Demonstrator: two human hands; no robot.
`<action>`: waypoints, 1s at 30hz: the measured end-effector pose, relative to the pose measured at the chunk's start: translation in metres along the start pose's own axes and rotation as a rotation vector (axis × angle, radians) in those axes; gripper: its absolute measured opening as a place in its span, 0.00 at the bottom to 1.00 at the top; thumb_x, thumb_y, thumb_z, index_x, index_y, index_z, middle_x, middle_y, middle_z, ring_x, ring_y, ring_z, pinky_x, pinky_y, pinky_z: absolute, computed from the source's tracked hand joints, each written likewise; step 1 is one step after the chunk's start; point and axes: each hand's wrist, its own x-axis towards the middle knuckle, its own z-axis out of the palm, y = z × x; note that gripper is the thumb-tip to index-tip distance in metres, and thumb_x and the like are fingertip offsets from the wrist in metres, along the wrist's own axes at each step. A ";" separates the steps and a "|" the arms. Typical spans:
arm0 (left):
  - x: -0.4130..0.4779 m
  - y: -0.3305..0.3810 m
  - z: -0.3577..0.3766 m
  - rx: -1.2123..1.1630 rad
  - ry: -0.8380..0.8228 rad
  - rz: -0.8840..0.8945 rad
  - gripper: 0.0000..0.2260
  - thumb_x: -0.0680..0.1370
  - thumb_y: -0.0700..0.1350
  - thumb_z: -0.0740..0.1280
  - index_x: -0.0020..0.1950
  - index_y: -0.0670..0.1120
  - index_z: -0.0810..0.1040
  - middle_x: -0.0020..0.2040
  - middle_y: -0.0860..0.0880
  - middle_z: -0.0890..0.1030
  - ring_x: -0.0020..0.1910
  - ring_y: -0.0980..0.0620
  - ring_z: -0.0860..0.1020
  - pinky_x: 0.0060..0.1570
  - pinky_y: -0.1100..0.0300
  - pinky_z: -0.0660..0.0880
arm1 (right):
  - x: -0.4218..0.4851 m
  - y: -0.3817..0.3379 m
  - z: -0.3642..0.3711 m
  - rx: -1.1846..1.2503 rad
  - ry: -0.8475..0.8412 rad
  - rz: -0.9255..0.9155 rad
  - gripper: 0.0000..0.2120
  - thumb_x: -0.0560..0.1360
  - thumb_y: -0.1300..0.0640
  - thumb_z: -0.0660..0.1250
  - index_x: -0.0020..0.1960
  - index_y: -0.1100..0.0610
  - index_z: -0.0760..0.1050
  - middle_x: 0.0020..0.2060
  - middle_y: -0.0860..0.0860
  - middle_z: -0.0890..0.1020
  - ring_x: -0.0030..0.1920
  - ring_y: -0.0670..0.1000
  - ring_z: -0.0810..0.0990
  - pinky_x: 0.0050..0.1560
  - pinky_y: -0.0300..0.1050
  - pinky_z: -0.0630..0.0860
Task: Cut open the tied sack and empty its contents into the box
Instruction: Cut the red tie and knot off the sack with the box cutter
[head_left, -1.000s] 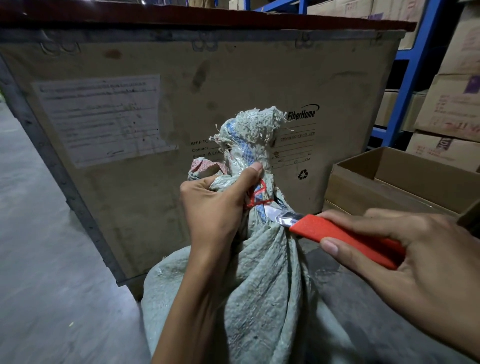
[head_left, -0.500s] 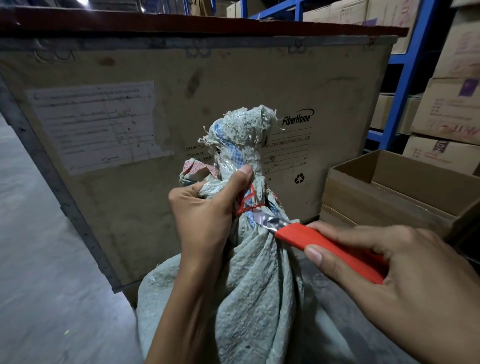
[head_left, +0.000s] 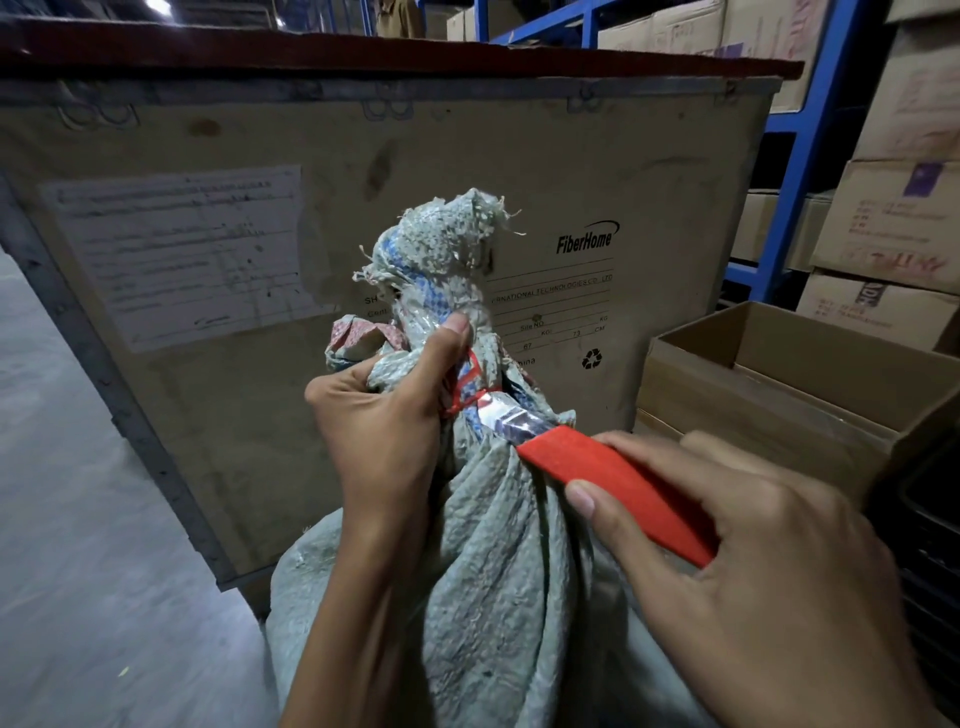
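Note:
A grey woven sack (head_left: 498, 571) stands upright in front of me, its neck bunched and bound with a red string (head_left: 467, 384). My left hand (head_left: 384, 421) grips the neck just below the frayed top, thumb pressed beside the string. My right hand (head_left: 753, 561) holds a red-handled utility knife (head_left: 613, 483); its silver blade tip touches the string at the neck. An open brown cardboard box (head_left: 779, 384) sits on the floor to the right of the sack.
A large crate (head_left: 260, 389) with a paper label and "FiberHome" print stands directly behind the sack. Blue shelving (head_left: 810, 156) stacked with cartons fills the right side. Grey concrete floor (head_left: 78, 519) lies to the left. A dark crate edge (head_left: 930, 545) shows at far right.
The knife blade has slid up and left along the sack's neck and now touches the red string. My left hand keeps its grip on the neck.

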 end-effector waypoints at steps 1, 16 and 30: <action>0.001 0.000 0.000 -0.005 0.013 -0.002 0.19 0.74 0.36 0.77 0.41 0.19 0.76 0.30 0.42 0.81 0.29 0.54 0.80 0.31 0.63 0.76 | -0.001 -0.001 0.004 0.004 0.031 -0.013 0.15 0.70 0.32 0.65 0.52 0.37 0.82 0.34 0.42 0.79 0.32 0.45 0.78 0.28 0.39 0.73; 0.003 -0.001 -0.004 0.120 0.067 -0.060 0.26 0.72 0.42 0.80 0.27 0.30 0.68 0.25 0.49 0.68 0.26 0.54 0.64 0.28 0.57 0.64 | 0.003 0.005 0.013 0.069 0.075 -0.081 0.13 0.68 0.34 0.70 0.44 0.41 0.81 0.35 0.43 0.79 0.34 0.45 0.79 0.30 0.43 0.76; -0.002 -0.001 0.005 0.101 0.061 0.019 0.16 0.75 0.38 0.76 0.30 0.34 0.79 0.25 0.50 0.76 0.25 0.60 0.74 0.30 0.65 0.72 | -0.004 0.011 0.052 0.406 0.129 0.011 0.13 0.69 0.35 0.71 0.42 0.44 0.79 0.35 0.42 0.79 0.32 0.46 0.78 0.27 0.32 0.69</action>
